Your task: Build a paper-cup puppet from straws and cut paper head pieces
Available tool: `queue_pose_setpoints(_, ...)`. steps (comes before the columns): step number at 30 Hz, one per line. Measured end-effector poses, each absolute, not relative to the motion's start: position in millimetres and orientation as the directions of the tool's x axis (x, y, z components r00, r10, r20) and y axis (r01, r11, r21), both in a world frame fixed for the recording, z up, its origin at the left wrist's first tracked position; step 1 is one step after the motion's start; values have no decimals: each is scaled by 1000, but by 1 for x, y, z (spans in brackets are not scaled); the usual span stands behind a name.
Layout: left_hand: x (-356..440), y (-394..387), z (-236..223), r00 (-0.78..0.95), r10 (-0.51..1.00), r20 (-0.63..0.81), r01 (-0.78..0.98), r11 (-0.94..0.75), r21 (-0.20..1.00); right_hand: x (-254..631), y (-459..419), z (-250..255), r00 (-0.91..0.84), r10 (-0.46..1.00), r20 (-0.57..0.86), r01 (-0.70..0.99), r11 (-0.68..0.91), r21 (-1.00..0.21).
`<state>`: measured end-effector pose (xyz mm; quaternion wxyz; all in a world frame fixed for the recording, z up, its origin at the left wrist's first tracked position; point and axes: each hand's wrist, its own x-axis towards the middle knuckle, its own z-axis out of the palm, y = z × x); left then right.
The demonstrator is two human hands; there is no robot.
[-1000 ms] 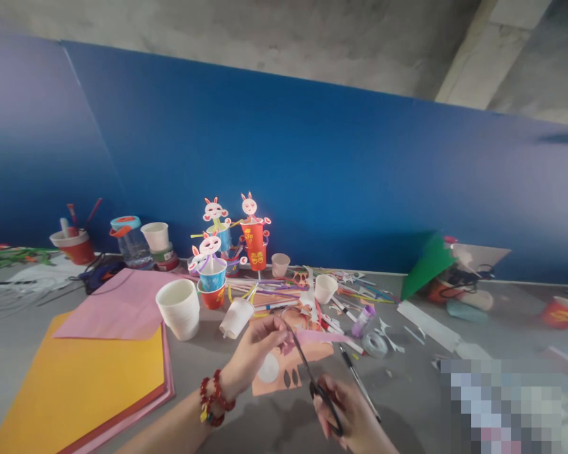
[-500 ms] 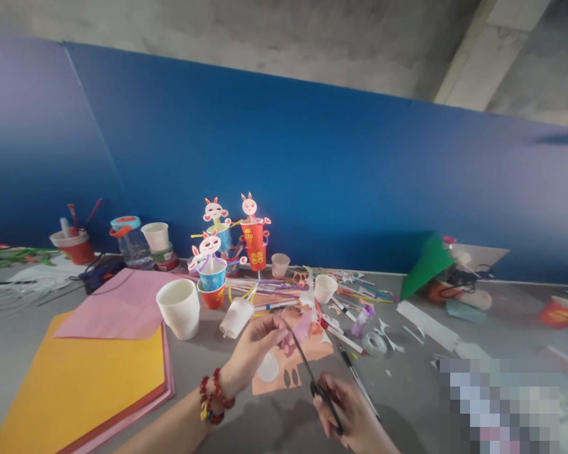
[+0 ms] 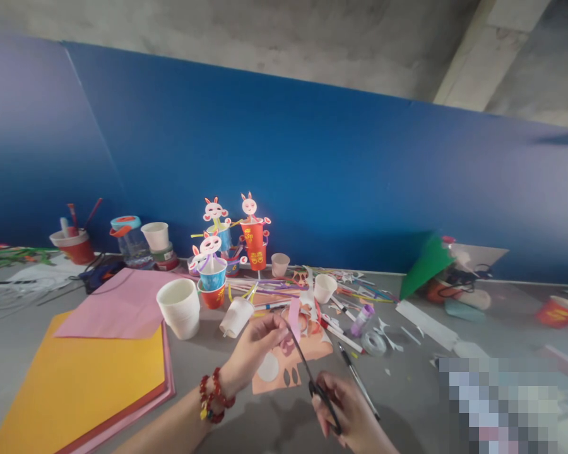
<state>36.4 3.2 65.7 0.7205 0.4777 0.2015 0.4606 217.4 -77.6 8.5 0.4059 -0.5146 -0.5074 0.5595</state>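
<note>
My left hand [image 3: 259, 345], with red bead bracelets at the wrist, pinches a small piece of pink paper [image 3: 294, 318] between thumb and fingers. My right hand [image 3: 341, 403] is wrapped round the black handles of the scissors [image 3: 307, 369]. Their blades point up and left, with the tips at the fingers of my left hand beside the pink paper. Under the hands lies an orange paper sheet [image 3: 315, 347] with cut-outs. On it are a white paper circle [image 3: 267, 367] and two dark oval shapes.
Rabbit-faced cup figures [image 3: 255, 243] stand near the blue wall. A stack of white cups [image 3: 178, 309] and yellow paper [image 3: 80, 378] lie left. A black pen [image 3: 358, 381], clear tape roll [image 3: 373, 342], purple glue stick [image 3: 362, 320] and scraps are right.
The pink paper has turned and now stands more upright as a narrower strip beside the blades. Both hands have stayed in nearly the same place.
</note>
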Motion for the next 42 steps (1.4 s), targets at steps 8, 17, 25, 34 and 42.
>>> queue_pose_setpoints(8, 37, 3, 64, 492, 856, 161, -495, 122, 860, 218, -79, 13, -164, 970, -182, 98, -167, -981)
queue_pose_setpoints(17, 38, 6, 61, 468, 872, 143, -487, 120, 865, 221, -77, 10, -173, 964, -203, 178, -172, -969)
queue_pose_setpoints(25, 39, 5, 62, 453, 882, 130, -464, 108, 879, 218, -76, 15, -145, 975, -169, 143, -149, -978)
queue_pose_setpoints(34, 38, 5, 61, 417, 903, 100, -433, 101, 896, 218, -77, 24, -164, 977, -136, 145, -113, -983)
queue_pose_setpoints(42, 39, 2, 60, 458, 882, 109, -415, 104, 904, 218, -74, 9, -119, 984, -130, 99, -118, -988)
